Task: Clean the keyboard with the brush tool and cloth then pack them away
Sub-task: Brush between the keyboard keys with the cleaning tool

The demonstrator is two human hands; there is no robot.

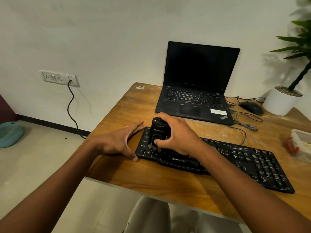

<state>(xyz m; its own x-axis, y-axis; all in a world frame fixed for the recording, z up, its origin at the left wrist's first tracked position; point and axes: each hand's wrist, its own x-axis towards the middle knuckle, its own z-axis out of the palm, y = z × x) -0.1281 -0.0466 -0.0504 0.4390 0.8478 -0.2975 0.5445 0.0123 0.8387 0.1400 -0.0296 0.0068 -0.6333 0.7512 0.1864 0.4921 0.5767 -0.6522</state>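
Head view showed the right hand (pixel 175 135) with its fingers curled round a black brush tool (pixel 158 132), thumb pressed against the near face of the tool and the other fingers wrapped over its top and far side. The tool stood roughly upright on the left end of the black keyboard (pixel 244 158), its bristled lower end touching the keys near the Ctrl and Alt keys; the bristles were blurred and could not be made out clearly. The far side of the tool and the fingertips behind it were hidden by the hand itself.

The left hand (pixel 121 142) lay flat, fingers straight and close together, pointing toward the far edge of the tabletop (pixel 151 182). Its thumb was spread apart and touched the near-left corner of the keyboard, while the fingers rested along the keyboard's left end. Both forearms reached in from the near edge of the tabletop, and the lower frame border cut them off.

The keyboard lay slanted across the near half of the tabletop, its right end toward the near-right corner. An open laptop (pixel 196 91) with a dark screen stood at the far edge, with a mouse (pixel 251 107) and loose cables (pixel 244 118) beside it on the right. A white plant pot (pixel 281 101) stood toward the far-right corner. A clear container (pixel 301 143) at the right edge was cut off by the frame. The cloth could not be identified.
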